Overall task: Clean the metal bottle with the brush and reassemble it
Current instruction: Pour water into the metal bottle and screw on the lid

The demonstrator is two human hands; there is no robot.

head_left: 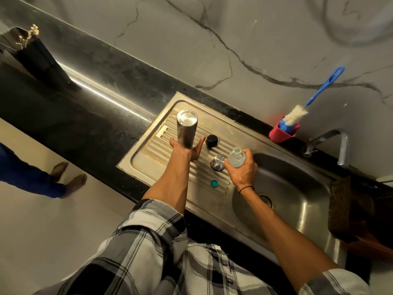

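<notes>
Here the tall cylindrical steel bottle (pixel 186 128) stands upside down on the ribbed steel drainboard (pixel 148 158), the left hand (pixel 188 149) spread wide around its lower end. Beside that bottle, the right hand (pixel 242 170) grips a small clear plastic bottle (pixel 236 157). The blue-handled white brush (pixel 306 109) stands in a red cup (pixel 284 133) beyond it.

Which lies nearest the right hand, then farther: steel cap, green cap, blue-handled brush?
From the right hand:
1. Round steel cap, just left of it, on the drainboard.
2. Small green cap, below-left.
3. Blue-handled brush, in the red holder by the wall.
</notes>
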